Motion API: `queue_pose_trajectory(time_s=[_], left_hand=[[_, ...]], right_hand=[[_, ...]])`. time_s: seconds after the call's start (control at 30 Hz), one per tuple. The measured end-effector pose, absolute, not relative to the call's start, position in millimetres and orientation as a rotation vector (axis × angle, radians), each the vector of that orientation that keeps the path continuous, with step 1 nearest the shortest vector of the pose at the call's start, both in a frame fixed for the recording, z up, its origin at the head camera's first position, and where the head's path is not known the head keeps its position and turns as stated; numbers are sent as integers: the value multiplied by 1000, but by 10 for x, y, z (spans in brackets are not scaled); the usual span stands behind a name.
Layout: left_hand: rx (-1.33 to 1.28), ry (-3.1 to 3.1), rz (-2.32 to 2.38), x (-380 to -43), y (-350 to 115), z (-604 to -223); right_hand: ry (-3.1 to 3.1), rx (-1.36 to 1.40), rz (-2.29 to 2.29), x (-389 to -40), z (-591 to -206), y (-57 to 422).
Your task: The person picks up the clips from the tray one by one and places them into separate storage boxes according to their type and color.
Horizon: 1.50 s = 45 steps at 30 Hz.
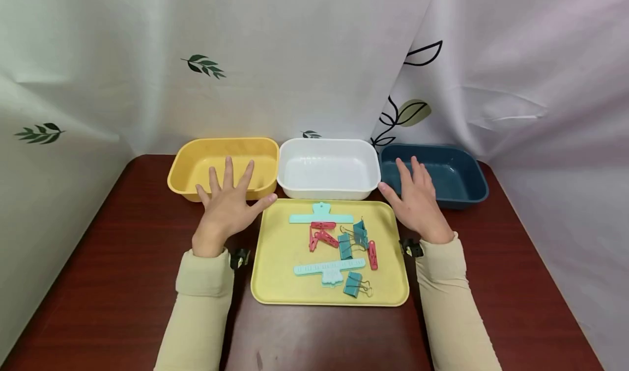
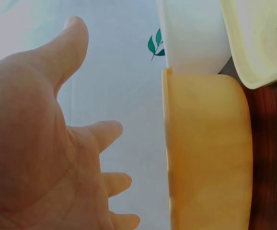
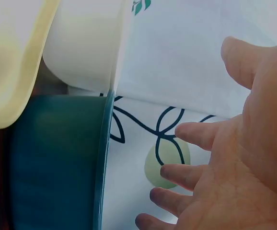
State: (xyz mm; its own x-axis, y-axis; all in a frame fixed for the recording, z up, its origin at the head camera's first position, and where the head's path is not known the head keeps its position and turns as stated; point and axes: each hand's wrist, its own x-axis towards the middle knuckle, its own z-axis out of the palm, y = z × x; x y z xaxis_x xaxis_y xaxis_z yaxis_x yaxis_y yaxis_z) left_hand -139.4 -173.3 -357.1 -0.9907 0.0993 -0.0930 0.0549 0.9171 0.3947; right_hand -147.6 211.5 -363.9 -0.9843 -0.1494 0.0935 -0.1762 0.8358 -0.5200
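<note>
My left hand (image 1: 225, 210) is spread with straight fingers, overlapping the front of the yellow bin (image 1: 191, 166) in the head view. My right hand (image 1: 416, 202) has its fingers extended over the front left of the dark blue bin (image 1: 462, 180). Neither hand holds anything. Between them lies a yellow tray (image 1: 275, 283). On it are two mint ruler-like clips, one at the back (image 1: 321, 217) and one nearer the front (image 1: 330, 268). Several red clothespins (image 1: 373, 255) and teal binder clips (image 1: 352, 284) lie among them. The wrist views show both palms beside the bins' outer walls.
A white bin (image 1: 329, 169) stands between the yellow and blue bins, behind the tray. All rest on a dark red-brown table (image 1: 113, 283). White curtains (image 1: 304, 48) with leaf prints hang close behind the bins and along both sides.
</note>
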Motion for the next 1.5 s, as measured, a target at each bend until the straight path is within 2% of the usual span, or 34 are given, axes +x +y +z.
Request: queue_pose_trajectory(time_s=[0.77, 1.5], left_hand=[[131, 2940, 638, -1309, -1897, -3505], [107, 2969, 685, -1327, -2281, -3539]], right_hand=[[-2977, 321, 976, -1372, -3589, 2138], [-3042, 381, 999, -1201, -3670, 2080]])
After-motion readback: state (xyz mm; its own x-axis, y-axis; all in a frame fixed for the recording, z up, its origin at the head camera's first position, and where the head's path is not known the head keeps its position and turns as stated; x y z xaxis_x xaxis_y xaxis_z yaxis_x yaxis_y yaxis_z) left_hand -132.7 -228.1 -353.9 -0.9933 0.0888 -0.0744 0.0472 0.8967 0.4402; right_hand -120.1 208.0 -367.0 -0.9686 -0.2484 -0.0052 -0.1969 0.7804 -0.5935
